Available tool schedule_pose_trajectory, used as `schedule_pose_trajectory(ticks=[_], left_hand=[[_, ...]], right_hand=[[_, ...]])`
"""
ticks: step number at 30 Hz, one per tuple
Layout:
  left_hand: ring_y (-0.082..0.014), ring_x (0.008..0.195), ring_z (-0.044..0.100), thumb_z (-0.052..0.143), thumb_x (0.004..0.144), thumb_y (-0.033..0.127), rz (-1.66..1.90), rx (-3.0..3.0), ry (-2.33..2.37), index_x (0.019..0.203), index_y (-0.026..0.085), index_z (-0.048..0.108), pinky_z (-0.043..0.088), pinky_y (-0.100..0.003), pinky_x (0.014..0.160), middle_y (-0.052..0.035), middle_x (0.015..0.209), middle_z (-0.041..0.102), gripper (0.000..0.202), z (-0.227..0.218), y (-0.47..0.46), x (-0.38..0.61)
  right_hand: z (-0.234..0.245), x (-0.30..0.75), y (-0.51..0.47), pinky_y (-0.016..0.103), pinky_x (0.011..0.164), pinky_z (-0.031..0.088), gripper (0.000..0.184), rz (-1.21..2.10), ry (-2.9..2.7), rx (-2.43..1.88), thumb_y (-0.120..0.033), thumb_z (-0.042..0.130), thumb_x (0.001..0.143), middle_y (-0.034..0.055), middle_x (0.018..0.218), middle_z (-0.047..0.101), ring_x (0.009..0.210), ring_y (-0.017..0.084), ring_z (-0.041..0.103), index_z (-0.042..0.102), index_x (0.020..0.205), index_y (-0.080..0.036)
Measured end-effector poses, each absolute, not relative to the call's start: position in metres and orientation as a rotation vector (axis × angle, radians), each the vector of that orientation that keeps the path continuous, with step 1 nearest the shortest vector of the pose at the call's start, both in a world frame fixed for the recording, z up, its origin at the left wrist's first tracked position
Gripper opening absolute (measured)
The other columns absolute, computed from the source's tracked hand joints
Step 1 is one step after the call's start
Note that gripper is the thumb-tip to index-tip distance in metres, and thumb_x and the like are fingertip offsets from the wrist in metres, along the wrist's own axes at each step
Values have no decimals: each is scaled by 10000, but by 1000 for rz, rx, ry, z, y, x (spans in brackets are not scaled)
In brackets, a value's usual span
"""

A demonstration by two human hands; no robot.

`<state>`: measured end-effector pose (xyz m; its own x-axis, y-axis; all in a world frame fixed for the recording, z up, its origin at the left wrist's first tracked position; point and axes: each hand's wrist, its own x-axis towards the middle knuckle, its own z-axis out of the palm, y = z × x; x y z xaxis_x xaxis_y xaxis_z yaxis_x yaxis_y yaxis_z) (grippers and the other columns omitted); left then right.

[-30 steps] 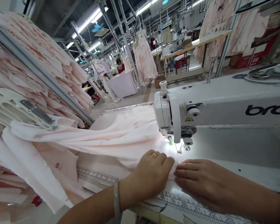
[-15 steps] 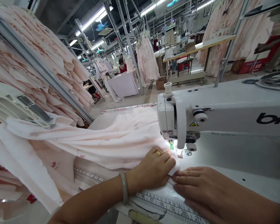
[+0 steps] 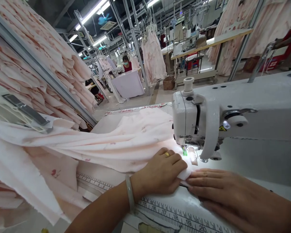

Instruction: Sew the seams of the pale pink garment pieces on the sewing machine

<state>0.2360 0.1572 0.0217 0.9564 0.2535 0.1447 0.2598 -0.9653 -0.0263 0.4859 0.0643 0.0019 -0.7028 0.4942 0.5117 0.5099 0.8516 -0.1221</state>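
Note:
A pale pink printed cloth [image 3: 135, 139] stretches from the left across the table to the white sewing machine [image 3: 186, 113]. My left hand [image 3: 163, 171], with a ring and a bangle, is closed on the cloth just in front of the needle area; its thumb is mostly hidden. Close beside it, my right hand [image 3: 215, 186] lies with fingers stretched out, their tips touching the cloth's near edge. A small green part [image 3: 185, 151] shows under the lit machine head. Printed measuring tape [image 3: 165, 212] runs along the table below both hands.
At the left, a pale clamp hanger [image 3: 26, 110] is by the cloth's far end. Pink garments [image 3: 38, 58] hang in bulk behind a slanted metal rail [image 3: 46, 77]. Further off, a person [image 3: 127, 64] sits behind a cloth-draped table [image 3: 128, 84]. A cardboard box [image 3: 169, 83] stands on the floor.
The view has shifted, so the machine head appears further right and turned a little. Both hands appear slightly further right with it, still close to the needle area on the cloth.

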Motion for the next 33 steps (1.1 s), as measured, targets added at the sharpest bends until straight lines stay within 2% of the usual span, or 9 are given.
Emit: schedule_pose_trajectory(ticks=[3, 7, 13, 16, 21, 23, 27, 31, 33], left_hand=[[-253, 937, 626, 614, 980, 253, -228, -3038, -400, 1050, 178, 638, 477, -417, 927, -81, 1015, 703, 106, 25, 155, 231], [-208, 839, 595, 551, 1048, 197, -358, -3026, -272, 949, 176, 662, 456, -384, 889, -48, 914, 677, 150, 24, 154, 228], [-186, 802, 594, 506, 1114, 159, -391, -3012, -164, 964, 170, 692, 457, -339, 842, -28, 848, 644, 239, 11, 149, 235], [-185, 805, 604, 523, 1112, 162, -386, -3017, -139, 935, 172, 681, 474, -334, 824, -28, 856, 655, 238, 6, 147, 240], [-210, 975, 658, 545, 1095, 183, -336, -3071, -154, 962, 165, 702, 517, -341, 880, -70, 1060, 733, 206, 7, 147, 240], [-210, 955, 661, 544, 1098, 195, -296, -3070, -130, 963, 164, 704, 522, -347, 877, -64, 1029, 732, 211, 9, 147, 239], [-197, 861, 638, 578, 1073, 170, -322, -2989, -53, 959, 155, 702, 510, -351, 825, -52, 952, 704, 168, 9, 146, 238], [-183, 830, 625, 572, 1083, 122, -374, -2907, -20, 933, 149, 691, 501, -341, 828, -45, 906, 674, 193, 8, 144, 238], [-184, 830, 628, 564, 1104, 127, -374, -2884, -13, 932, 144, 691, 499, -343, 826, -46, 896, 665, 216, 8, 142, 237]], right_hand=[[5, 490, 71, 308, 890, 656, 354, -47, -2410, -762, -212, 414, 1172, 89, 1142, 841, 1021, 208, 808, 760, 1251, -205], [6, 493, 76, 347, 701, 554, 364, 42, -2500, -804, -226, 375, 1192, 24, 880, 748, 754, 197, 704, 733, 1126, -234], [0, 489, 72, 367, 692, 417, 270, 181, -2544, -748, -234, 432, 1203, 8, 867, 671, 746, 194, 603, 696, 1151, -221], [-1, 488, 70, 368, 728, 423, 273, 257, -2535, -758, -223, 441, 1197, 10, 889, 674, 779, 195, 609, 693, 1093, -228], [-3, 491, 68, 381, 718, 412, 288, 190, -2564, -751, -190, 438, 1180, 18, 889, 669, 776, 209, 610, 721, 1209, -234], [-1, 493, 68, 374, 699, 407, 298, 213, -2573, -750, -211, 432, 1186, 18, 854, 651, 766, 208, 612, 729, 1197, -227], [6, 497, 70, 348, 668, 408, 349, 286, -2484, -801, -267, 443, 1200, 6, 770, 631, 715, 186, 609, 721, 993, -221], [6, 496, 71, 351, 711, 443, 322, 244, -2461, -832, -279, 420, 1212, 8, 829, 685, 750, 194, 637, 728, 1134, -231], [5, 493, 71, 355, 709, 433, 320, 272, -2493, -841, -288, 436, 1209, 8, 830, 668, 752, 194, 619, 713, 1058, -233]])
